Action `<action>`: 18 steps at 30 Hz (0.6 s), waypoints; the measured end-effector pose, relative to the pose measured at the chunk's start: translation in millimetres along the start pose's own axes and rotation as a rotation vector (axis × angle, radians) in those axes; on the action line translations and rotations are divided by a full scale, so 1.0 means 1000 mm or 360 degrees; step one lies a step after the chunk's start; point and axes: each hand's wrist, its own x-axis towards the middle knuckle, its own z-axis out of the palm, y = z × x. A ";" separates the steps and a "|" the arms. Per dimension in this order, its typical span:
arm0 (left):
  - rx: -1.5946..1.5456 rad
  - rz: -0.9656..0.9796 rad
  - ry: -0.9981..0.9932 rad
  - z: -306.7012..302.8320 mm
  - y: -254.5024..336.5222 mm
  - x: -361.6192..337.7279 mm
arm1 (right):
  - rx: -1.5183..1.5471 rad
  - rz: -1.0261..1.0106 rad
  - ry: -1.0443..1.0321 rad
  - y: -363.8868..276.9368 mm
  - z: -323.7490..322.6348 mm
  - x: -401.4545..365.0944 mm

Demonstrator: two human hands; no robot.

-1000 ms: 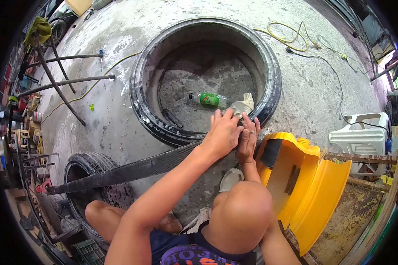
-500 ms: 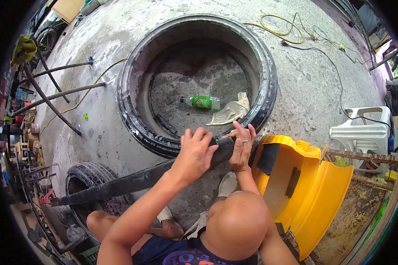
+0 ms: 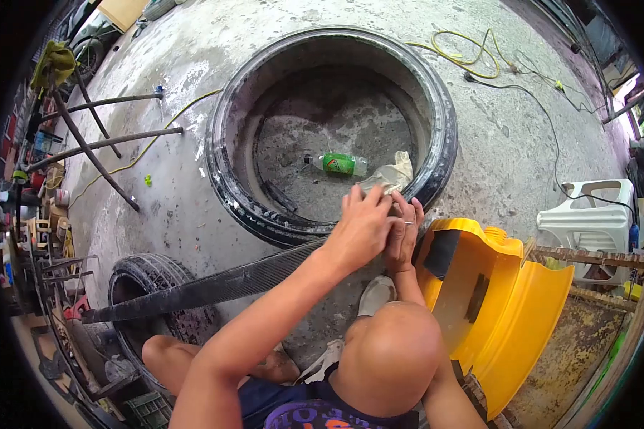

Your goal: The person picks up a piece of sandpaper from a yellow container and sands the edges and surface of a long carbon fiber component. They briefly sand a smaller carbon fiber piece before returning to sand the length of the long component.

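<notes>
A long, black, ribbed rubber-like strip (image 3: 257, 270) slants from the lower left up to my hands, passing over a small tyre. My left hand (image 3: 365, 220) is closed at its upper end, fingers bent; what it holds is hidden beneath it. Close against it, my right hand (image 3: 402, 232), with a ring on one finger, is closed at the strip's end, partly covered by the left. Just beyond my fingers stands the near rim of a large tyre (image 3: 444, 154) lying flat. Inside its ring lie a green-labelled plastic bottle (image 3: 342, 164) and a whitish cloth (image 3: 402, 168).
The small tyre (image 3: 139, 275) sits at my lower left. A yellow moulded part (image 3: 511, 322) stands at my right, beside a white plastic stool (image 3: 587, 218). Dark metal legs (image 3: 96, 154) reach in from the left. Yellow cable (image 3: 472, 64) and black cord (image 3: 544, 107) lie on the floor.
My left hand has moved right and up along the strip, up against my right hand. The view has shifted slightly, so the tyre and bottle appear further right.
</notes>
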 end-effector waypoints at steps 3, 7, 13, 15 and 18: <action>-0.0075 0.0008 -0.0048 -0.026 -0.010 -0.030 | 0.0203 0.0230 -0.0037 -0.011 -0.003 0.006; -0.0063 0.0039 -0.0104 -0.011 -0.005 -0.003 | 0.0183 0.0202 -0.0030 -0.009 -0.003 0.006; -0.0089 0.0022 -0.0123 -0.025 -0.013 -0.024 | 0.0248 0.0215 -0.0033 -0.011 -0.005 0.009; 0.0016 0.0005 -0.0180 -0.026 -0.006 -0.017 | 0.0218 0.0216 -0.0030 -0.010 -0.003 0.006; -0.0011 0.0078 -0.0055 -0.004 0.004 0.004 | 0.0078 0.0158 0.0039 -0.009 -0.001 0.005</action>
